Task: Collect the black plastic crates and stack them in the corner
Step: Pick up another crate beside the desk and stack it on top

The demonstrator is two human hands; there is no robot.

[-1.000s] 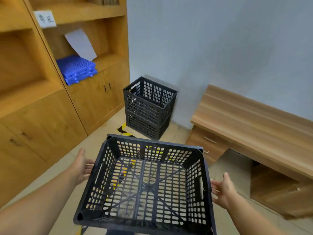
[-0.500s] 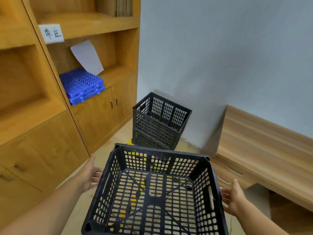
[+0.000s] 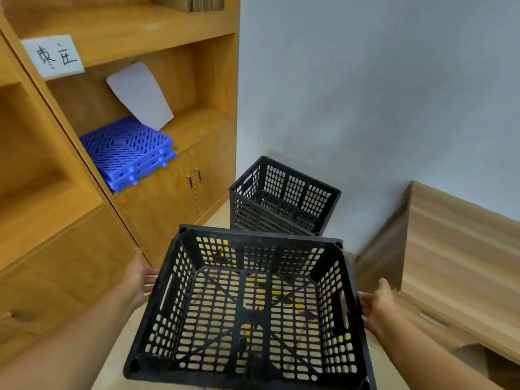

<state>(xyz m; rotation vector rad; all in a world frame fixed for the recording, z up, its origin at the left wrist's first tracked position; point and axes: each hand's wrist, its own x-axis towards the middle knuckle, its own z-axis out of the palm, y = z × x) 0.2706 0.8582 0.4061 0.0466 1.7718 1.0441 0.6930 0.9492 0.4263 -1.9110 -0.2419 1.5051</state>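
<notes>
Black perforated plastic fills the lower middle of the view: a square black plastic crate [image 3: 250,311] with lattice walls and a slotted floor is carried open side up between the person's two hands. The left hand [image 3: 139,278] presses against the crate's left wall beside its handle slot, and the right hand [image 3: 378,301] presses against the right wall by the matching slot; the fingers on both sides reach toward the crate walls, but whether they hook under it or into the slots cannot be told. Yellow patches show through the crate's floor holes. Just beyond its far rim, on the floor in the corner against the pale grey wall [image 3: 365,94], stands a stack of black plastic crates [image 3: 282,199], the top one empty. To the left rises an orange-brown wooden shelf cabinet [image 3: 157,204] holding a pile of blue plastic grid tiles [image 3: 126,150], a leaning white sheet [image 3: 140,94] and a handwritten white label [image 3: 53,56]. To the right sits a light wood-grain desk [image 3: 461,249].
</notes>
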